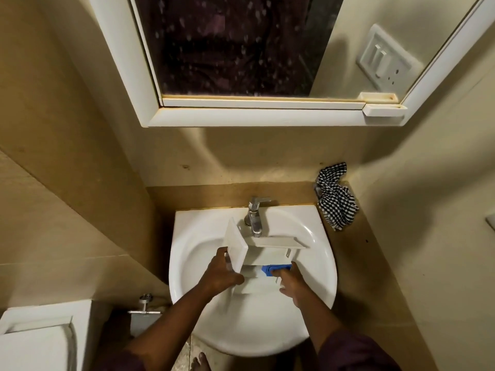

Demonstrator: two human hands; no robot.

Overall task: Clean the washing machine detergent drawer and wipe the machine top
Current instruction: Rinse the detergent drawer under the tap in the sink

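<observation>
The left hand (222,274) and right hand (290,283) cover parts of the detergent drawer (265,253), the toilet (37,341) is cut by the lower-left edge, and the mirror (235,44) reflection is blurred.

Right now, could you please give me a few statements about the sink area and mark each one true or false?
1. The white plastic detergent drawer is held over the white ceramic basin. True.
2. The left hand hangs free at the side. False: it grips the drawer's front panel end.
3. The black-and-white checked cloth lies on the counter, right of the chrome tap. True.
4. The cloth is in the right hand. False: that hand holds the drawer near its blue insert.
5. Water visibly streams from the tap. False: no stream shows.
</observation>
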